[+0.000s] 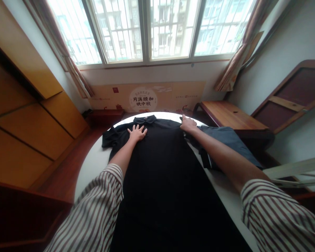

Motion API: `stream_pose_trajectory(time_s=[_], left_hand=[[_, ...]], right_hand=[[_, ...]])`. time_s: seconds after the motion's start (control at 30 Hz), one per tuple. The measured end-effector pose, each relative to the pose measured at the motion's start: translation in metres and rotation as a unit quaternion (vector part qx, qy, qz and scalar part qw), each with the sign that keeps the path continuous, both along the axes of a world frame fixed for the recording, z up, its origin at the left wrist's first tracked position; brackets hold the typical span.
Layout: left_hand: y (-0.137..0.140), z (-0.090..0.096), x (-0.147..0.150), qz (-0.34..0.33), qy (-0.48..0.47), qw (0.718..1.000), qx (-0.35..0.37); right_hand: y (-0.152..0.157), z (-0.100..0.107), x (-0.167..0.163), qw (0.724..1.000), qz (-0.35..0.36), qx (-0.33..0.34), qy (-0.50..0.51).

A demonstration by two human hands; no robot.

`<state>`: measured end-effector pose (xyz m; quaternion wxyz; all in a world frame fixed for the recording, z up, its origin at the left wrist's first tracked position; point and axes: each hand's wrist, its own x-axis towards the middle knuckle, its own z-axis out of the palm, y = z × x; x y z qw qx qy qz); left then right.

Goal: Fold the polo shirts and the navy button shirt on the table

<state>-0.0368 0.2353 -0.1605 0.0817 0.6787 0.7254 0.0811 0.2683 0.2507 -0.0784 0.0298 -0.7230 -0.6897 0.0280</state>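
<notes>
A black polo shirt (160, 175) lies spread over a rounded white table (90, 168), its collar at the far edge and its body stretching toward me. My left hand (137, 133) rests flat on the upper left of the shirt, just below the collar, with fingers spread. At the shirt's right shoulder, my right hand (188, 124) has its fingers closed on the black cloth. The left sleeve lies out to the side; the right sleeve is mostly hidden by my right hand and forearm.
Dark grey folded cloth (222, 138) lies on the table's right side, partly behind my right forearm. Beyond it stands a low wooden table (233, 113). Wooden cabinets (23, 129) line the left. A printed panel (170, 96) stands under the barred window (170, 31).
</notes>
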Motion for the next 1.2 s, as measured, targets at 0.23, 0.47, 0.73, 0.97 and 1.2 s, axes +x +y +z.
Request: stream_pose_trajectory(time_s=[0.23, 0.47, 0.73, 0.97, 1.2], left_hand=[[-0.005, 0.006, 0.005, 0.01, 0.034, 0.999, -0.011], [-0.002, 0.008, 0.002, 0.004, 0.039, 0.999, -0.025], [0.023, 0.008, -0.007, -0.019, 0.039, 0.998, -0.035], [0.011, 0.015, -0.001, -0.018, 0.03, 0.998, 0.043], [-0.08, 0.025, 0.021, -0.085, 0.021, 0.988, 0.127]], right_hand=[[-0.023, -0.004, -0.021, 0.99, 0.124, 0.025, -0.058], [-0.013, -0.039, -0.083, 0.965, 0.254, -0.069, -0.007], [0.008, -0.062, -0.088, 0.978, 0.192, -0.073, 0.028], [-0.039, -0.063, -0.092, 0.978, 0.198, -0.057, 0.033], [-0.181, -0.063, -0.045, 0.946, 0.323, -0.023, 0.033]])
